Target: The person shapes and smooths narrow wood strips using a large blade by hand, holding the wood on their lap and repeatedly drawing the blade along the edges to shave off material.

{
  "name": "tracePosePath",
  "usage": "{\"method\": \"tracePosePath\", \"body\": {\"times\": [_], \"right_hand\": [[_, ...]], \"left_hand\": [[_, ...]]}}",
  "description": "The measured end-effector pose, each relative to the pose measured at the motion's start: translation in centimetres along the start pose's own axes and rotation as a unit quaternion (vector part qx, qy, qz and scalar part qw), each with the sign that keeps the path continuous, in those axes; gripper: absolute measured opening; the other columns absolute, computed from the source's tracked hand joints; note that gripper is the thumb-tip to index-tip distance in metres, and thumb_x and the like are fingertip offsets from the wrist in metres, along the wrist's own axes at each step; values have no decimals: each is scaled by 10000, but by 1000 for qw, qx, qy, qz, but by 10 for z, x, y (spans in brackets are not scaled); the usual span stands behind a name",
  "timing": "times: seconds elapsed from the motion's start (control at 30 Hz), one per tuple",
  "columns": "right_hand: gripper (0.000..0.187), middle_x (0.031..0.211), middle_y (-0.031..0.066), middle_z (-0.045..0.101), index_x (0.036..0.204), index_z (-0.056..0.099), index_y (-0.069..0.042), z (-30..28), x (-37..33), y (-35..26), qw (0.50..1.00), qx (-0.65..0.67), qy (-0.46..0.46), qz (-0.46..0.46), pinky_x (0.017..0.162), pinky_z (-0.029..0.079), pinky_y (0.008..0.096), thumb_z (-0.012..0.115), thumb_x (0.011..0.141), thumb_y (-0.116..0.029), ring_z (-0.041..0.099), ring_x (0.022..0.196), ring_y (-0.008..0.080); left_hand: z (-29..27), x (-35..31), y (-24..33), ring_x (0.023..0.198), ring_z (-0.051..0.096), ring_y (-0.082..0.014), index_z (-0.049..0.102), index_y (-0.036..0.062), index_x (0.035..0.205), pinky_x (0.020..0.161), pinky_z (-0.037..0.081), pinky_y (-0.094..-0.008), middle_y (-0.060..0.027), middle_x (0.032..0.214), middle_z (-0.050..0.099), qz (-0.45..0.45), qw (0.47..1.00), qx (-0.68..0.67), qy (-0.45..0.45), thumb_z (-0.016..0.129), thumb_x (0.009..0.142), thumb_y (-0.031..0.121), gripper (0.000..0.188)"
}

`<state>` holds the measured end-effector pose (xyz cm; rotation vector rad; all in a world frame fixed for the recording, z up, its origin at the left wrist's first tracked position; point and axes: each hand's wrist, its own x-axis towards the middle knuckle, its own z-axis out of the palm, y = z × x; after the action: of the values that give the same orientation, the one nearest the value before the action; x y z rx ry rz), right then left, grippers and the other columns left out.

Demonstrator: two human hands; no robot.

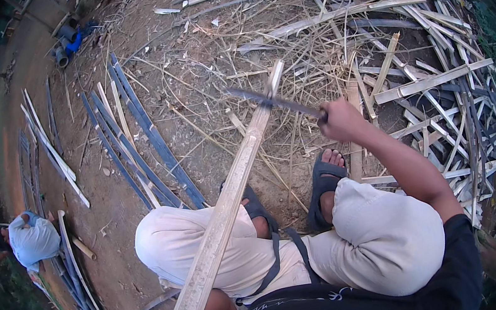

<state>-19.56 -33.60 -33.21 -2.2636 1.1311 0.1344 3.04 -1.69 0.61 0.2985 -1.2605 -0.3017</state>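
Note:
My right hand [343, 121] is closed round the handle of a long dark-bladed knife [295, 106]. The blade lies across a split bamboo slat [226, 221] near its far end, where a dark band, perhaps a node, shows. This long pale slat slants from the lower left, over my left thigh, up to the middle of the picture, its pale side facing up. Part of my left arm [216, 308] shows at the lower edge beside the slat; the left hand itself is out of sight. Thin bamboo shavings [304, 125] litter the ground beneath the blade.
Dark split bamboo slats [153, 136] lie on the ground to the left. A large heap of bamboo strips [434, 81] spreads along the right and far side. My sandalled feet [327, 188] are below the knife. A person in a light shirt [35, 239] bends at the far left.

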Motion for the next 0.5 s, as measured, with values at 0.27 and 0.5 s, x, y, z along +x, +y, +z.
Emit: {"method": "tracePosePath", "body": {"times": [0.27, 0.5], "right_hand": [[220, 700, 235, 651, 860, 658, 8, -10, -2, -47, 988, 94, -35, -121, 675, 532, 477, 718, 771, -184, 677, 703, 393], [217, 710, 205, 671, 866, 656, -13, 0, 50, 10, 998, 43, -24, -43, 689, 559, 473, 707, 771, -201, 686, 698, 378]], "left_hand": [[-12, 0, -6, 323, 355, -90, 365, 195, 555, 424, 220, -223, 90, 430, 396, -33, 999, -7, -1, 313, 976, 72, 441], [-27, 4, -2, 330, 358, -118, 394, 174, 585, 424, 241, -252, 65, 441, 398, -21, 1000, -9, -19, 370, 978, 75, 406]]}}
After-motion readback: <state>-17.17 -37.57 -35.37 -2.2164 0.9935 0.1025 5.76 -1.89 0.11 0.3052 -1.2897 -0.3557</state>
